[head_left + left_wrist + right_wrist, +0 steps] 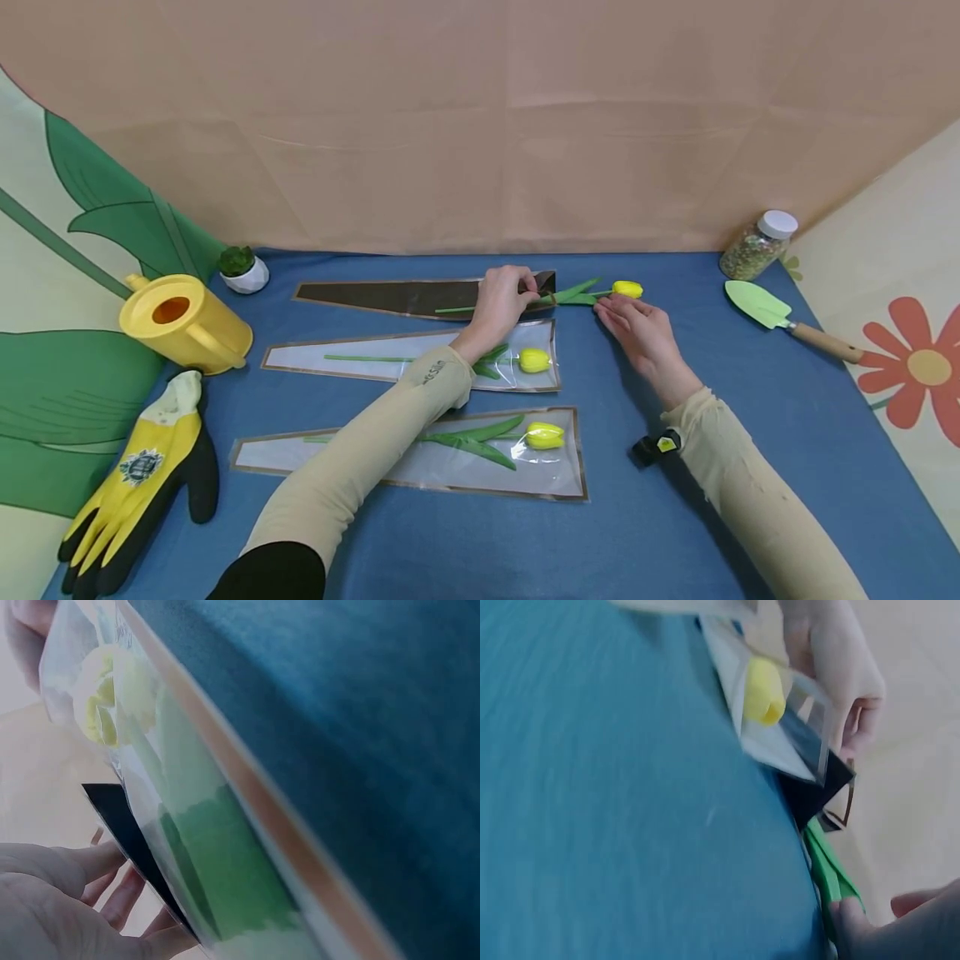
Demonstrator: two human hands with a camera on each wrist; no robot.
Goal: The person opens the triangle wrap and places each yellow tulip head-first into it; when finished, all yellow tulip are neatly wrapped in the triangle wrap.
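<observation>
At the back of the table lies a long tapered black flower sleeve [375, 296] with a tan border. My left hand [498, 304] pinches the rim at its wide right end, which lifts up. A yellow tulip [627, 289] sticks out beyond that end, bloom to the right. Its stem runs left along the sleeve; I cannot tell for certain that it is inside. My right hand [641, 337] pinches the tulip's green leaves [825, 877] just below the bloom. Nearer me are a white sleeve with a tulip [534, 360] and another with a tulip [544, 435], partly under my left arm.
To the left stand a yellow watering can [187, 321] and a small potted plant [243, 271], with a yellow-black glove [142, 483] in front. On the right are a lidded jar [756, 246] and a green trowel [787, 317]. A beige backdrop [480, 125] rises behind the blue cloth [600, 533].
</observation>
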